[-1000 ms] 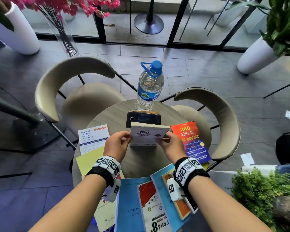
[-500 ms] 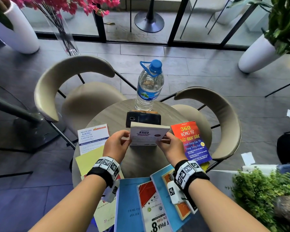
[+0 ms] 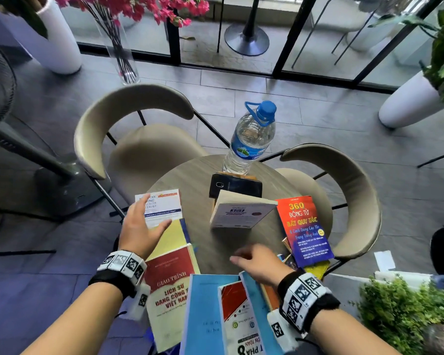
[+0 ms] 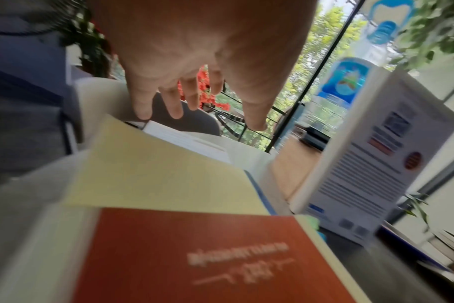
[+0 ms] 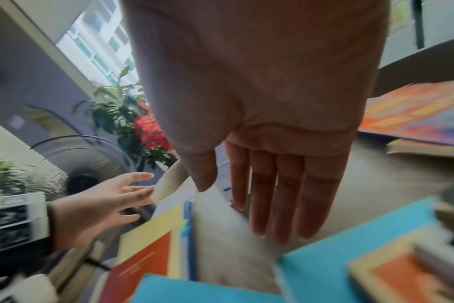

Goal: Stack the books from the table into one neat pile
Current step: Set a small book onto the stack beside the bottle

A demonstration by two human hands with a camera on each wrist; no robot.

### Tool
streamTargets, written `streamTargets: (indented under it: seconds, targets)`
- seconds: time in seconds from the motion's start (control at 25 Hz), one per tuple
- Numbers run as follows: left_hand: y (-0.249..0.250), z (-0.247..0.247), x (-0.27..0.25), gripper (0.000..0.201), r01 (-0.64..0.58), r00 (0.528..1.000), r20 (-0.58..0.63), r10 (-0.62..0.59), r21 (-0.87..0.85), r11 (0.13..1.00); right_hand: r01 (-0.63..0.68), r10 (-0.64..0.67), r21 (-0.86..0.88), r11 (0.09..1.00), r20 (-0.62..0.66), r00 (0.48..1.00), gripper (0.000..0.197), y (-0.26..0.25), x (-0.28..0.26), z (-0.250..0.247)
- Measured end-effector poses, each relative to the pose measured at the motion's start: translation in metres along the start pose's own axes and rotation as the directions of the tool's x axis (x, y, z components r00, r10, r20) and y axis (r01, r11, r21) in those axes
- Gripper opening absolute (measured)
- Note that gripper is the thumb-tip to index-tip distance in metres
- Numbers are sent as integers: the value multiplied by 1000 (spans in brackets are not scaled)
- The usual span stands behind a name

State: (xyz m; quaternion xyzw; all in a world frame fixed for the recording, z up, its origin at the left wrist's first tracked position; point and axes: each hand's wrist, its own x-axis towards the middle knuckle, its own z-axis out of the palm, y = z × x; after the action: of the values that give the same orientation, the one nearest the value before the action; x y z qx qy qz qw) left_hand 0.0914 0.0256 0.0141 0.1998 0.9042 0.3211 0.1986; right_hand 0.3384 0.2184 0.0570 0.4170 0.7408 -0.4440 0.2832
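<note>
A white paperback (image 3: 241,211) sits tilted on the round table (image 3: 215,249) just in front of a black phone (image 3: 236,187), with no hand on it; it also shows in the left wrist view (image 4: 371,164). My left hand (image 3: 145,221) hovers open, fingers spread, over a white-and-blue booklet (image 3: 164,203) and a yellow book (image 3: 173,239). My right hand (image 3: 256,261) is open above the table's near middle, palm down (image 5: 272,153). A red-and-cream book (image 3: 172,290), light-blue books (image 3: 205,316) and a red-and-blue book (image 3: 305,231) lie around the rim.
A water bottle (image 3: 251,139) stands behind the phone at the table's far edge. Two beige chairs (image 3: 139,139) (image 3: 349,196) flank the table. A green plant (image 3: 405,311) is at the near right, and a fan stand (image 3: 49,170) is on the floor at left.
Both hands have let go of the white paperback, which stays near the phone. My left hand moved left over the booklet. My right hand pulled back toward me.
</note>
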Motion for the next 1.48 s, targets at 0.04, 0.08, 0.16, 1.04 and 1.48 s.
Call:
streamTargets:
  seconds: [0.04,0.08,0.16,1.04,1.48]
  targets:
    - [-12,-8,4,90,54,998,-15,-54,1,999,75,-75,-18,997,23,997,46,-21,-1,7]
    - [-23,-15,7,94,105,994,-21,-105,4,994,141,-141,-9,990,40,989,49,-45,-2,14]
    - [-40,-19,15,103,197,980,7,-197,24,980,216,-218,46,975,56,974,57,-86,2,24]
    - [-60,1,51,16,309,950,-15,-313,-116,944,137,-29,450,882,-239,970,59,-180,111,86]
    - [-34,-25,68,9,122,958,-171,-231,-487,865,260,-104,410,874,-367,924,30,-210,107,74]
